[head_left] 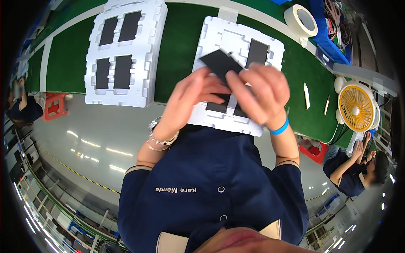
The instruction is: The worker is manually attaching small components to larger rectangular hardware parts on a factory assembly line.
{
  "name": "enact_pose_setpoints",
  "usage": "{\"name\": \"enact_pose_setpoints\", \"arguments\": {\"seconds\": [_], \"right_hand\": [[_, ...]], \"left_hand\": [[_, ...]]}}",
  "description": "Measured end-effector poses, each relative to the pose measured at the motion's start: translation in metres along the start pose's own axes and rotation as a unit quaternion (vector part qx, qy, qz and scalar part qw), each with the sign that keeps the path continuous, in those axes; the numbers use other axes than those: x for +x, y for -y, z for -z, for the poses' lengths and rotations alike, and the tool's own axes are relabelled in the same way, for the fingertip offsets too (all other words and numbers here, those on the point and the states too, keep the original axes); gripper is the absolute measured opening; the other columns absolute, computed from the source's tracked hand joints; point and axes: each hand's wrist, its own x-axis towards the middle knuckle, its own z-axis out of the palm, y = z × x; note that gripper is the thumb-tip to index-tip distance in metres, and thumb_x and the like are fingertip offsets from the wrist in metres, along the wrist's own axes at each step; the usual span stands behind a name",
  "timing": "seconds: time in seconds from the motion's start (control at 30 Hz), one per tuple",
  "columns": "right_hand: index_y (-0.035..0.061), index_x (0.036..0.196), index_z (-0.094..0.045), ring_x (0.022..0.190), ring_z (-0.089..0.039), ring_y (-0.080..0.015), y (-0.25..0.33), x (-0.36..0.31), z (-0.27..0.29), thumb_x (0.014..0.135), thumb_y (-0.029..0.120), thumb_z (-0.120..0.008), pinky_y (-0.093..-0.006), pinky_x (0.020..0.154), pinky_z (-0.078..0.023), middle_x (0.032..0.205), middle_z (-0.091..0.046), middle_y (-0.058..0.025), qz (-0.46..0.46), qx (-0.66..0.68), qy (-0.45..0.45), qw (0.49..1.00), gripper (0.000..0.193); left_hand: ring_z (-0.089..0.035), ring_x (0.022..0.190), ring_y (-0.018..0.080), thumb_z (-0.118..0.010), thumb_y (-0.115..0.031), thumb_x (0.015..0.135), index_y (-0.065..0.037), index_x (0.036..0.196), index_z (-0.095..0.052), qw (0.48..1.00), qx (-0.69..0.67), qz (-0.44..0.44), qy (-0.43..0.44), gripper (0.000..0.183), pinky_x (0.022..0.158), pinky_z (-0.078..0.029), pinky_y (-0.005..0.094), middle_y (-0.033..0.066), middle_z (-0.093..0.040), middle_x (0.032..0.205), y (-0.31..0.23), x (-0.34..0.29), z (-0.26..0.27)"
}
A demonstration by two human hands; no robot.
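A flat black rectangular panel [221,63] is tilted above a white moulded tray [217,36] in front of me. My right hand [263,90] pinches its near right corner, with the thumb on its face. My left hand [190,99] is beside the panel's near left edge, fingers stretched out and slightly apart; whether they touch it I cannot tell. Another black panel [258,51] lies in the tray's far right recess. Two more sit in the near recesses, partly covered by my hands. The far left recess is partly hidden behind the raised panel.
At left stands a stack of white trays [145,80] with several black panels on top. On the green bench's right side are a tape roll [291,21], blue bin [321,36], white cutter [306,96], slim tool [327,104] and yellow fan [356,107]. People sit at both sides.
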Motion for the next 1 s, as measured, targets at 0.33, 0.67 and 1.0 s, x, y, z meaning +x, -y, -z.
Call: {"name": "enact_pose_setpoints", "arguments": {"seconds": [0.33,0.67,1.0], "right_hand": [[0.0034,0.098,-0.068,0.081,-0.058,-0.0208,0.013,-0.022,0.024,0.077,0.004,-0.068,-0.0332,0.072,-0.049,0.092,-0.061,-0.0068,-0.266,0.228,0.095,0.932,0.021],[-0.0017,0.096,-0.063,0.076,-0.060,-0.0153,0.012,-0.029,0.014,0.085,0.003,-0.063,-0.0289,0.075,-0.050,0.082,-0.062,-0.0068,-0.498,0.452,0.108,0.732,0.012],[-0.0006,0.081,-0.061,0.064,-0.057,-0.0153,0.006,-0.023,0.021,0.079,0.001,-0.064,-0.0273,0.061,-0.048,0.072,-0.061,-0.0056,-0.451,0.364,0.167,0.798,0.004]], "left_hand": [[-0.064,0.084,0.0147,-0.063,-0.002,0.088,0.002,0.110,-0.052,0.997,0.060,-0.016,-0.035,0.026,0.077,-0.051,0.0279,0.0084,-0.065,0.091,0.008,0.027,-0.020],[-0.065,0.072,0.0107,-0.072,-0.011,0.081,-0.002,0.107,-0.055,0.963,0.248,-0.075,-0.074,0.033,0.065,-0.052,0.0252,0.0047,-0.067,0.083,0.015,0.024,-0.030],[-0.068,0.071,0.0221,-0.073,-0.014,0.079,-0.007,0.105,-0.057,0.902,0.401,-0.129,-0.091,0.031,0.063,-0.054,0.0307,0.0086,-0.068,0.082,0.015,0.022,-0.036]]}}
